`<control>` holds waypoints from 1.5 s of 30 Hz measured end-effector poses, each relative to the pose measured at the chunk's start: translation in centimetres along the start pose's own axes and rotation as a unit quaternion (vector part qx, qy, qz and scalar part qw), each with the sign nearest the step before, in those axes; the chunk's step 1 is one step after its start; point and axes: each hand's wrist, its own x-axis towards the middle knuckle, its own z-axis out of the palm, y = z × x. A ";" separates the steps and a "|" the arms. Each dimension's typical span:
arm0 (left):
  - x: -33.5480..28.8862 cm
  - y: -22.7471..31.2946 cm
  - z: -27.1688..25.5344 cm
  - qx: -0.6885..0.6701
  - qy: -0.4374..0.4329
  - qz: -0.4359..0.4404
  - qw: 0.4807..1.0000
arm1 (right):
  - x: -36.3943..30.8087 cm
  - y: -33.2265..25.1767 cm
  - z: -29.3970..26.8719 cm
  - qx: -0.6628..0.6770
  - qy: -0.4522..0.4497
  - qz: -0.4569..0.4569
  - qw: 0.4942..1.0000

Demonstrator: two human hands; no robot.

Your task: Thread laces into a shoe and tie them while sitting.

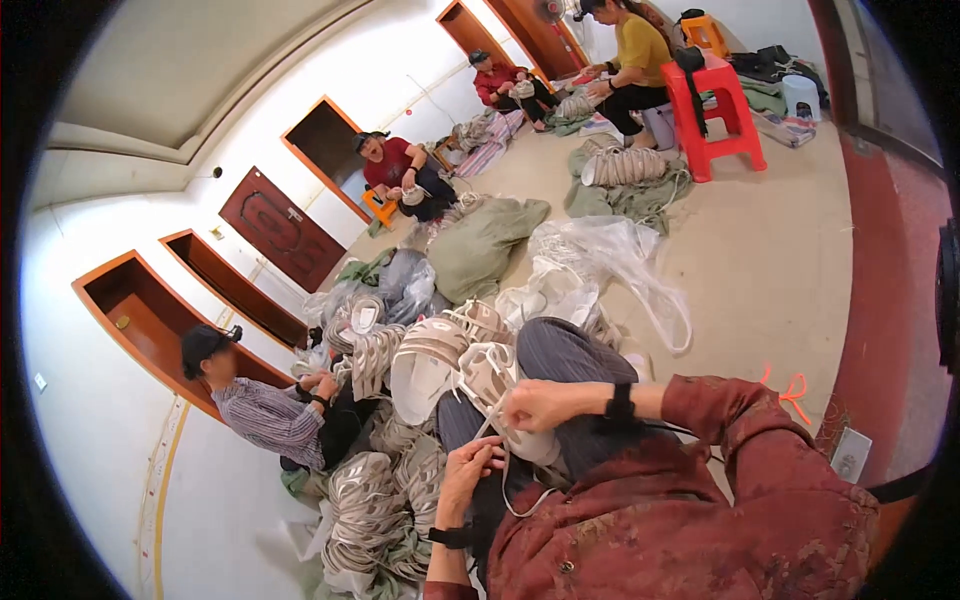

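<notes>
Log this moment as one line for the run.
left hand: holding lace | right hand: at upper | stacked uppers: at left | red stool: upright, farther off

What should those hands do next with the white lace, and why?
Perhaps the left hand should gently pull the white lace while the right hand steadies the shoe. The lace stretches between the two hands, the right hand is already at the shoe, and a slack loop of lace hangs below them.
</notes>
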 end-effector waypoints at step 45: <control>-0.6 0.1 0.4 -0.019 0.029 0.010 0.999 | -0.4 1.3 -2.3 -0.309 0.053 0.087 0.946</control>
